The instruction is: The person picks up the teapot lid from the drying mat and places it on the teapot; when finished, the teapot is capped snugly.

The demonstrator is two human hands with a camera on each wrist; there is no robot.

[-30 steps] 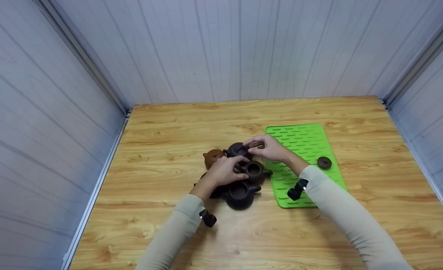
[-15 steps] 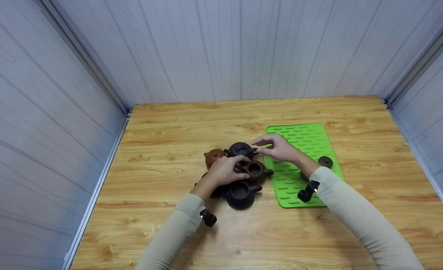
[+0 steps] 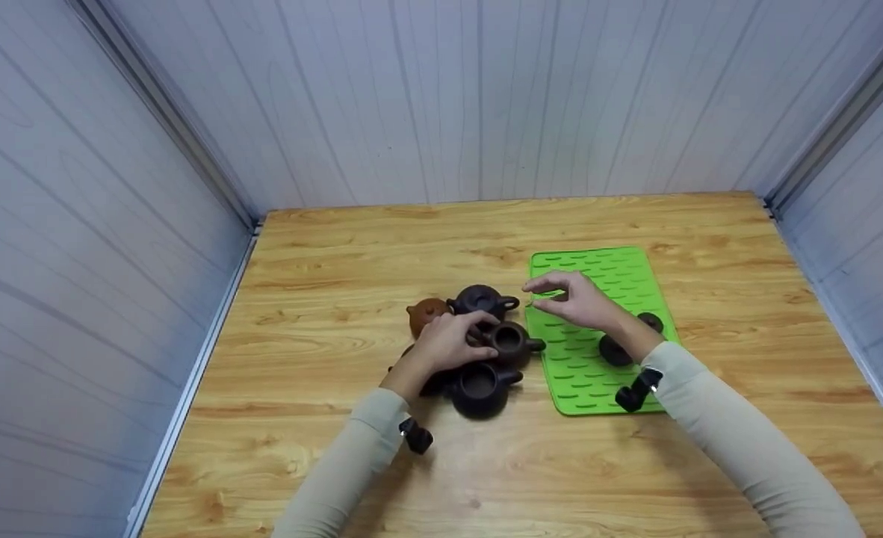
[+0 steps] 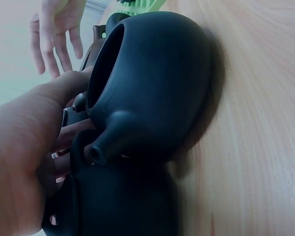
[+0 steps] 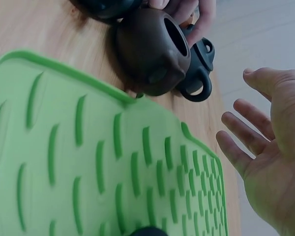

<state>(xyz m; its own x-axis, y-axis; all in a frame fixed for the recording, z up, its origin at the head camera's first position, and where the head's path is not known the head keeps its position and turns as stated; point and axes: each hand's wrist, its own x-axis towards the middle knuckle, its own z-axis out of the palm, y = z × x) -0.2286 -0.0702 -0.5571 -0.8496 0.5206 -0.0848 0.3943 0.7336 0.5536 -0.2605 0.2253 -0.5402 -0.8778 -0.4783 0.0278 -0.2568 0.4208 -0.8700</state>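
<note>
My left hand (image 3: 453, 340) reaches over a cluster of several teapots. Its thumb and fingers grip a dark brown teapot (image 3: 515, 356) without a lid, on either side of its opening. In front of that sits a lidless black teapot (image 3: 479, 405), large in the left wrist view. A flat black teapot (image 3: 477, 297) stands behind, and an orange-brown teapot (image 3: 426, 312) is partly covered by my left hand. Another dark teapot (image 4: 132, 201) lies mostly beneath that hand. My right hand (image 3: 580, 300) hovers over the mat's left side, fingers loosely curved around nothing.
A ridged green mat (image 3: 576, 381) lies right of the teapots. On it are a dark lid (image 3: 614, 351) and a brown lid (image 3: 651, 321), both partly behind my right wrist. Panelled walls (image 3: 441, 104) enclose the wooden table (image 3: 277, 448).
My right hand has moved right, away from the flat black teapot, uncovering its handle. The dark lid has come into view from behind my right arm. My left hand stays in place.
</note>
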